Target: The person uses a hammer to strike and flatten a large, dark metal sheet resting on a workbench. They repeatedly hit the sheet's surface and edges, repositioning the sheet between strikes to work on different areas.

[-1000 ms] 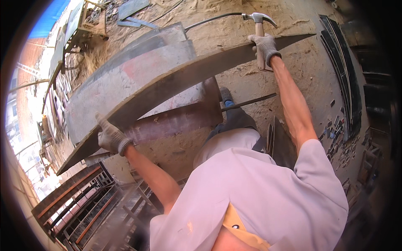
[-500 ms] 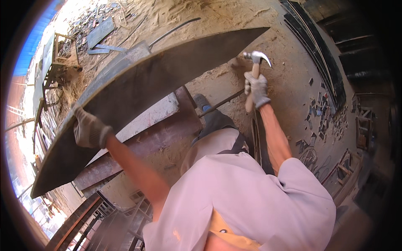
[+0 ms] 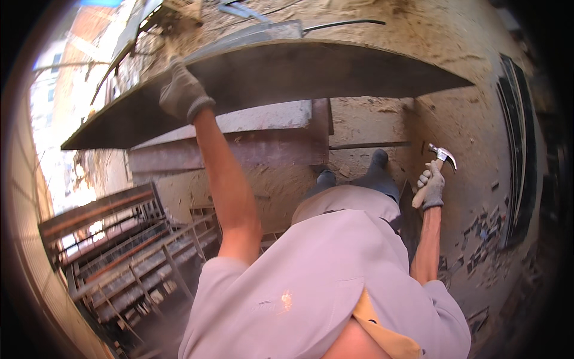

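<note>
A long dark board (image 3: 311,69) stretches across the upper part of the head view, its right end tapering to a point. My left hand (image 3: 184,94), in a grey work glove, is wrapped over the board's far edge left of its middle. Its fingertips are partly hidden behind that edge. Low at my right side, my gloved right hand (image 3: 430,185) is closed round the wooden handle of a claw hammer (image 3: 443,154). The shiny metal head points away from me and is apart from the board.
Under the board is a pale slab (image 3: 263,118) on a reddish-brown beam (image 3: 251,148). A thin bar (image 3: 371,145) runs along the ground by my feet. Metal racks (image 3: 131,263) stand at left. Dark strips (image 3: 515,149) and scattered dark scraps (image 3: 487,230) lie at right.
The view has turned, so the board now lies more level across it. My right hand has lowered the hammer, away from the board. The left hand still grips the board's edge.
</note>
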The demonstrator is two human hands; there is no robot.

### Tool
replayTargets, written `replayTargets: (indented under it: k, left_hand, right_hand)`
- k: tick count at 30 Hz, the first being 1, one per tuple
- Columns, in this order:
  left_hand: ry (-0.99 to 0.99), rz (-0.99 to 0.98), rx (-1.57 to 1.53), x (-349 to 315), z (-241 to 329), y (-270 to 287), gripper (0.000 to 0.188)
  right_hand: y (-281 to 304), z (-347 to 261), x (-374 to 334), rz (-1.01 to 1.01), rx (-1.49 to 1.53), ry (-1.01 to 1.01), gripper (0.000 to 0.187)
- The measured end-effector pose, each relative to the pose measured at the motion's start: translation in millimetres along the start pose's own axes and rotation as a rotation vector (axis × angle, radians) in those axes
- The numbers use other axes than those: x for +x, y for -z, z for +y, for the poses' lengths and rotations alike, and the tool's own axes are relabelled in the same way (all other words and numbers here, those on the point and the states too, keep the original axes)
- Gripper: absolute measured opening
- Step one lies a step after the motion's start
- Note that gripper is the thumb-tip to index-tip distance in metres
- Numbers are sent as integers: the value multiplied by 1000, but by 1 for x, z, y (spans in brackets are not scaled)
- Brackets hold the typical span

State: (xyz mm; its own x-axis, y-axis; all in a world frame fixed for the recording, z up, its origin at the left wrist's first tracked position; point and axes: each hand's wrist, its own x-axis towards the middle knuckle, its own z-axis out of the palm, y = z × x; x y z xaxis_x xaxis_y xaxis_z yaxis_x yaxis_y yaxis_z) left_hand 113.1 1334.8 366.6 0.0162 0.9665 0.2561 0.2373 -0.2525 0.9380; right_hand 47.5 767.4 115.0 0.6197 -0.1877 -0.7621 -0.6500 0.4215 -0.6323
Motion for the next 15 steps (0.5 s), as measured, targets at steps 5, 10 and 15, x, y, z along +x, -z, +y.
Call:
replayTargets:
  k: [5,10,15]
  left_hand:
    - [71,-37,59,8,-14,14,54]
    - [348,-170,13,-3,10,9,45]
    - [378,-303,6,22,-21,30,53]
  right_hand:
    - [7,-44,16,-132,-231,75,28]
    - [27,-97,54,-89,-834,525,27]
    - [-21,-125,36,-134,-1126,925,29]
